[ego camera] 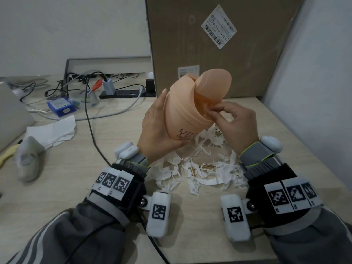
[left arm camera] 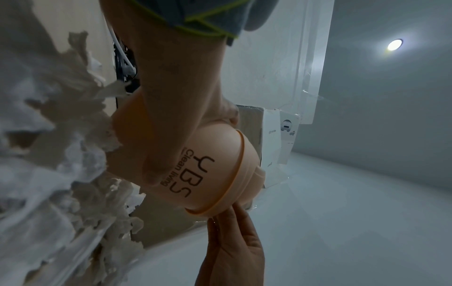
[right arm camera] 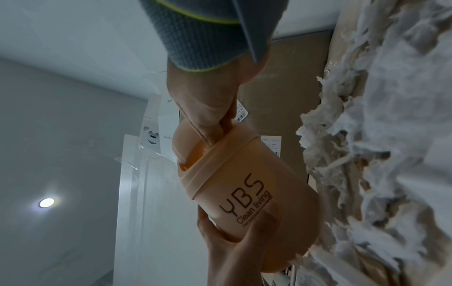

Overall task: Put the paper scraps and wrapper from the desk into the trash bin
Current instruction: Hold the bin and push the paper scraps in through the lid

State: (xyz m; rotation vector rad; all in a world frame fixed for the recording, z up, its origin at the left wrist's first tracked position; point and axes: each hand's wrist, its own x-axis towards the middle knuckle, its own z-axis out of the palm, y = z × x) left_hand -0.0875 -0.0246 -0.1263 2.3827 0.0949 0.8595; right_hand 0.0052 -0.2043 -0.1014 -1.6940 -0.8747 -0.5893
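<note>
My left hand [ego camera: 159, 122] grips a peach desktop trash bin [ego camera: 182, 113] marked "YBS Clean living" and holds it tilted above the desk. Its flip lid [ego camera: 215, 82] stands open. My right hand [ego camera: 213, 110] pinches a small scrap right at the bin's mouth. In the right wrist view those fingers [right arm camera: 225, 123] reach into the opening of the bin [right arm camera: 244, 183]. The left wrist view shows my thumb [left arm camera: 156, 170] lying along the bin [left arm camera: 215, 154]. A loose pile of shredded white paper scraps [ego camera: 200, 174] lies on the desk under both hands.
A tall cardboard box [ego camera: 219, 44] stands just behind the bin. A crumpled white sheet [ego camera: 55, 130] and a plush toy [ego camera: 28, 159] lie at the left. Further back are a blue box [ego camera: 61, 106], a power strip [ego camera: 122, 92] and tangled cables. A black cable [ego camera: 91, 122] crosses the desk.
</note>
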